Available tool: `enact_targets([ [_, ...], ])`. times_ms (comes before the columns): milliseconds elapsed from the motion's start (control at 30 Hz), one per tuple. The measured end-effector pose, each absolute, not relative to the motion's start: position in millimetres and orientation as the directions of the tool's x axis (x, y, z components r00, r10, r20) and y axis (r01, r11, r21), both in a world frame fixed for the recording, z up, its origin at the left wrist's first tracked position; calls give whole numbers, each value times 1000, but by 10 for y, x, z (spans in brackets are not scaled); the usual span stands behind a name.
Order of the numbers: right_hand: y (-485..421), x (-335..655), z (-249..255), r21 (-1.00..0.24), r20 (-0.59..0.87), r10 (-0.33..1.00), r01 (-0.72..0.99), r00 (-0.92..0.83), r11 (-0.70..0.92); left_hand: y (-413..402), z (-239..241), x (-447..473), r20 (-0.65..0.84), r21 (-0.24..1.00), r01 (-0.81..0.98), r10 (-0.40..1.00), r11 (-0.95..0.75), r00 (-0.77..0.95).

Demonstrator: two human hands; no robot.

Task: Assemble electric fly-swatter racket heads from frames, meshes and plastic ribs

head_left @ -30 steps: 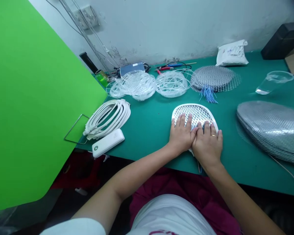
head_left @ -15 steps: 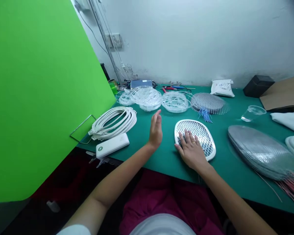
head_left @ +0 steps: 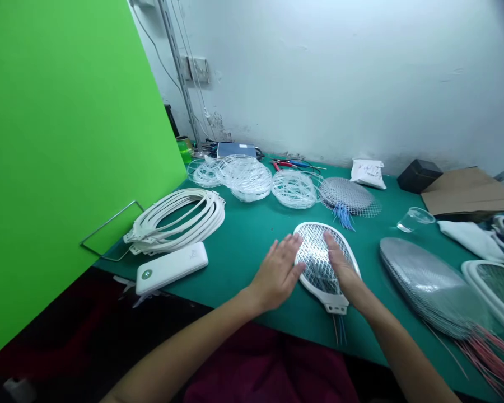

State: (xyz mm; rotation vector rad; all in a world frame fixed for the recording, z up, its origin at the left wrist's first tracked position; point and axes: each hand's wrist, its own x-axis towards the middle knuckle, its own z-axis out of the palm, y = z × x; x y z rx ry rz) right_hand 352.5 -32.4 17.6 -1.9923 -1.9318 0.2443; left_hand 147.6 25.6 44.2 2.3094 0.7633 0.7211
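Note:
A white mosquito-swatter head (head_left: 318,252) with a metal mesh lies on the green table, its neck toward me. Red and blue wires (head_left: 338,329) come out below the neck. My left hand (head_left: 278,273) is at the left rim, fingers stretched and thumb apart, the tips near or on the edge. My right hand (head_left: 343,270) stands edge-on over the right side of the mesh, fingers straight; most of them are hidden behind one another. Neither hand grips anything. Whether the right hand touches the mesh I cannot tell.
White frames (head_left: 178,221) are stacked at left behind a power bank (head_left: 172,267). Clear plastic rings (head_left: 246,178) and round meshes (head_left: 348,196) sit behind. At right are stacked oval meshes (head_left: 422,282) with red wires, a plastic cup (head_left: 415,219) and more framed heads (head_left: 493,296).
My left hand has come right and down to the swatter head's left rim. My right hand has lifted from lying flat on the mesh and turned on edge. The view has shifted.

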Motion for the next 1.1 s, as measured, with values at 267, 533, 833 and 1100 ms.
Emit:
enact_targets([
  [267, -547, 3808, -116, -243, 59, 975, 950, 215, -195, 213, 62, 1552, 93, 376, 412, 477, -830, 874],
  [533, -433, 4017, -41, -205, -9, 964, 943, 267, -263, 225, 182, 1575, 40, 407, 439, 496, -801, 867],
  [833, 197, 4357, 7, -119, -29, 983, 975, 184, -186, 230, 222, 1551, 36, 453, 436, 505, -778, 863],
  [1100, 643, 4218, 43, -115, 17, 1000, 993, 26, -24, 225, 208, 1520, 28, 483, 433, 508, -761, 861],
])
